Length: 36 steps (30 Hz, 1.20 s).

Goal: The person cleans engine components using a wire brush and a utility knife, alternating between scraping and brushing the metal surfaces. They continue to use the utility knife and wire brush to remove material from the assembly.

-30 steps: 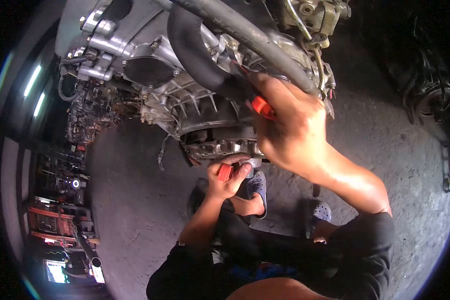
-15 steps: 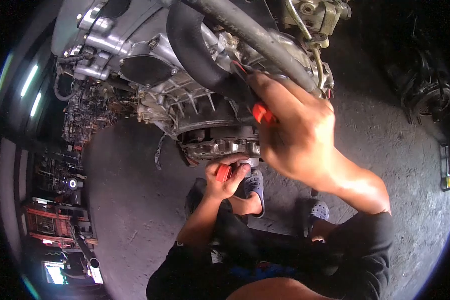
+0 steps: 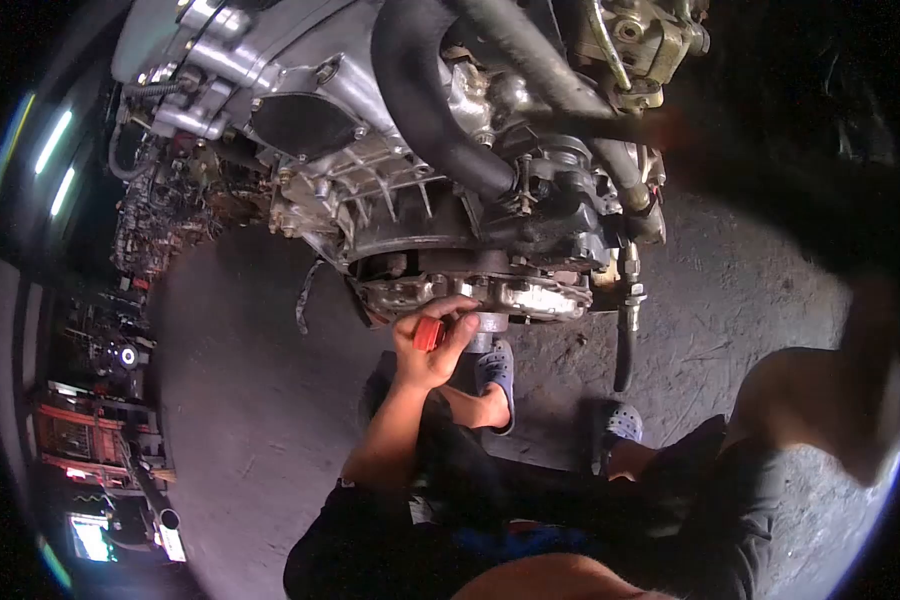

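My left hand (image 3: 432, 345) is closed around a red ribbed piece (image 3: 429, 334) whose exact kind I cannot make out. Its thumb and forefinger reach a grey round metal part (image 3: 490, 325) under the engine's lower flange. Above it is the large metal engine assembly (image 3: 360, 190) with a thick black hose (image 3: 410, 90). My right forearm (image 3: 810, 400) is raised at the right. The hand beyond it is lost in dark blur, so its fingers do not show. A dark, smeared bar (image 3: 600, 125) with a reddish end crosses in front of the engine.
A grey pipe (image 3: 530, 55) slants over the engine. A short hose end (image 3: 625, 350) hangs at its right. My feet in clogs (image 3: 497, 375) are on the dark floor (image 3: 260, 400) below. Piled machine parts (image 3: 170, 215) and a red rack (image 3: 95, 430) stand at the left.
My right hand has swung away from the engine, up and to the right into blur, uncovering a black housing. The left hand keeps its hold on the red piece, slightly further left.
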Each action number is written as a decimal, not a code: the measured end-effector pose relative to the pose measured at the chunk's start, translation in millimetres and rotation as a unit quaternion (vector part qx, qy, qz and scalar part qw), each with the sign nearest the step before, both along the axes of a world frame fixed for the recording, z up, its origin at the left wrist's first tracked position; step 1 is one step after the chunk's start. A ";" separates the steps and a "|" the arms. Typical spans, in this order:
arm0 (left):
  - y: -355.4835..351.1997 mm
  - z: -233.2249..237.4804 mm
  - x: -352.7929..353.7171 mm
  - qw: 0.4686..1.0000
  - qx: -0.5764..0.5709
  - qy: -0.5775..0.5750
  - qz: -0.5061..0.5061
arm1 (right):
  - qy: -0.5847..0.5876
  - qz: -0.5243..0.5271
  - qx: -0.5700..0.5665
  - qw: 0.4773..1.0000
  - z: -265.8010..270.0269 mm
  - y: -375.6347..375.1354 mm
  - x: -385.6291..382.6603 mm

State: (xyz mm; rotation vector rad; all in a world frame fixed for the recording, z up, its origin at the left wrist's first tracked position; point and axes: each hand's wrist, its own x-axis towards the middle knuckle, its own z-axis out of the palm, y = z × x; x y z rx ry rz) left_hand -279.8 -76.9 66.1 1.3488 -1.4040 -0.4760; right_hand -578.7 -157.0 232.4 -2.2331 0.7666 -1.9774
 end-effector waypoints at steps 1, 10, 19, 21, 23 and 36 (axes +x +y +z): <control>1.0 -0.2 0.4 1.000 0.016 0.009 0.011 | -0.021 -0.016 0.007 1.000 -1.8 -7.3 -13.0; -5.2 -11.4 0.2 0.999 -0.002 0.033 0.003 | -0.172 -0.069 0.178 0.967 -2.3 -120.7 -97.5; -15.0 -13.1 -14.6 0.999 -0.001 0.035 -0.010 | -0.154 0.194 0.183 0.951 -31.9 -134.0 53.0; -14.1 -13.9 -13.9 1.000 0.002 0.023 -0.004 | -0.050 0.112 0.179 0.976 -29.4 -130.1 59.8; -11.8 -13.3 -12.4 1.000 0.020 0.020 0.001 | -0.086 0.136 0.156 0.975 -30.3 -131.6 66.7; -5.9 -13.9 -1.9 1.000 0.001 0.005 -0.002 | -0.071 0.017 0.072 0.995 -12.7 -110.0 91.8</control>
